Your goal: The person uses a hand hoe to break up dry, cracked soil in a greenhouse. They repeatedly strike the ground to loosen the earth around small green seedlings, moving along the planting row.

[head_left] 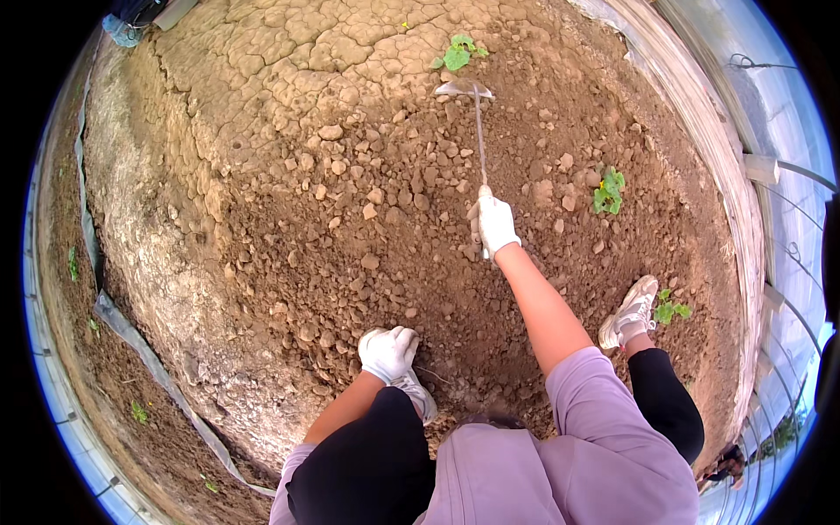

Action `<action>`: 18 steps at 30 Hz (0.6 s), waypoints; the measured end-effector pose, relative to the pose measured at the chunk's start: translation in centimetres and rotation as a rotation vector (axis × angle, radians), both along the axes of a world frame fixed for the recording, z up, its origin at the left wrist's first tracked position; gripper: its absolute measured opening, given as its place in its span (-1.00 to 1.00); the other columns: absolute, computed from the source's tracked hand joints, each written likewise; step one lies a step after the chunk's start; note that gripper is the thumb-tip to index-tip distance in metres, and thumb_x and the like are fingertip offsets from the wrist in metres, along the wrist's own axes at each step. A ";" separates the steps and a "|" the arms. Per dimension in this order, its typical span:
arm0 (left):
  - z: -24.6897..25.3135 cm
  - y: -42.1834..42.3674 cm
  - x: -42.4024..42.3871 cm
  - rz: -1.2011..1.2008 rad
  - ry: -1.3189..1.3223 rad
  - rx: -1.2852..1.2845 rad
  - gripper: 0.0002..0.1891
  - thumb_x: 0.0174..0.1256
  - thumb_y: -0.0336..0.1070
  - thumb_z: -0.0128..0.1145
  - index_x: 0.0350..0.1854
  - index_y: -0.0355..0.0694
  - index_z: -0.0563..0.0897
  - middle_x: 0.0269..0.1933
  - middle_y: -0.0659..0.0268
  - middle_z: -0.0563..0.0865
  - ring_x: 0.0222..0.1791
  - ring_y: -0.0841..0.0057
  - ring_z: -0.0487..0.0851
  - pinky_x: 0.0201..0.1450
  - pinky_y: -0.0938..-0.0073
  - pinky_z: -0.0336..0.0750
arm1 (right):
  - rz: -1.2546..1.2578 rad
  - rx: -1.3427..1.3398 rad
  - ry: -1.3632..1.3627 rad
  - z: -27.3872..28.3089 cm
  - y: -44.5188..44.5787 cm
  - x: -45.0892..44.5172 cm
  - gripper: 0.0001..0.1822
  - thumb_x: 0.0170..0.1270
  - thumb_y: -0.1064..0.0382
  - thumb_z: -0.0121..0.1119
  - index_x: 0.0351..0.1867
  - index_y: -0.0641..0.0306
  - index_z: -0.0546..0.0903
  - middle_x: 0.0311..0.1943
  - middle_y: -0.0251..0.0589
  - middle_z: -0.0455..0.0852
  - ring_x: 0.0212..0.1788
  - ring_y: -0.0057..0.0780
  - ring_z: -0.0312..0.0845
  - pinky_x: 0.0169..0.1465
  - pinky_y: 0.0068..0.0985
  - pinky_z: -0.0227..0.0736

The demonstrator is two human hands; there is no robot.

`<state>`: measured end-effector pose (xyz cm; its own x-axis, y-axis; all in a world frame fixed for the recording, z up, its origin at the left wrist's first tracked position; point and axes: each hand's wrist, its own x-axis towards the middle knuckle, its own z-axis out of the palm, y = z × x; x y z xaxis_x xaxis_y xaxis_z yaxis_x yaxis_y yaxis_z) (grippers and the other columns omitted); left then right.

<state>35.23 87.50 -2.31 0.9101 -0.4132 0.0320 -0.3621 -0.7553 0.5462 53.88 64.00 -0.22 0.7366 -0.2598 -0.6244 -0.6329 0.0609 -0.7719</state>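
My right hand [495, 223], in a white work glove, is closed around the handle of a hand hoe [481, 131]. Its wide metal blade touches or hovers just over the soil, at the line between loose clods and cracked crust; which of the two I cannot tell. Just beyond the blade grows a small leafy seedling [457, 56]. My left hand [388, 352], also gloved in white, is curled over my left knee, above the shoe; no tool shows in it, and its palm side is hidden. Loose brown soil [367, 262] with clods lies between and ahead of both hands.
A yellow-flowered plant [609, 191] grows right of the hoe; another plant [671, 306] stands beside my right shoe [631, 312]. Cracked, crusted soil [295, 59] spans the top. A grey hose or strip [141, 348] runs along the left, and plastic greenhouse sheeting [715, 125] borders the right.
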 end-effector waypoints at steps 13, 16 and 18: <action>-1.0 -0.3 -0.6 0.030 -0.016 0.018 -0.92 0.11 -0.20 0.16 -0.46 -0.04 0.59 -0.54 0.36 0.60 -0.61 0.28 0.57 -0.50 0.31 0.45 | 0.835 -0.556 0.459 2.7 -14.2 -43.9 -0.49 0.38 -0.08 -0.16 -0.24 0.38 0.61 -0.48 0.17 0.61 -0.33 0.08 0.54 -0.22 -0.26 0.43; -1.1 -0.1 -0.9 0.030 0.007 0.053 -0.91 0.14 -0.26 0.13 -0.44 -0.13 0.62 -0.47 0.30 0.65 -0.55 0.24 0.60 -0.44 0.31 0.46 | 0.961 -0.580 0.514 5.5 -16.2 -44.4 -0.48 0.38 -0.11 -0.15 -0.26 0.37 0.62 -0.46 0.17 0.62 -0.31 0.09 0.56 -0.21 -0.27 0.44; -1.2 -0.1 -1.1 0.032 -0.006 0.047 -0.90 0.17 -0.25 0.10 -0.41 -0.13 0.61 -0.45 0.27 0.65 -0.52 0.23 0.61 -0.42 0.29 0.47 | 0.815 -0.515 0.451 6.5 -15.5 -42.9 -0.50 0.37 -0.09 -0.14 -0.27 0.35 0.63 -0.42 0.15 0.64 -0.27 0.10 0.55 -0.17 -0.25 0.45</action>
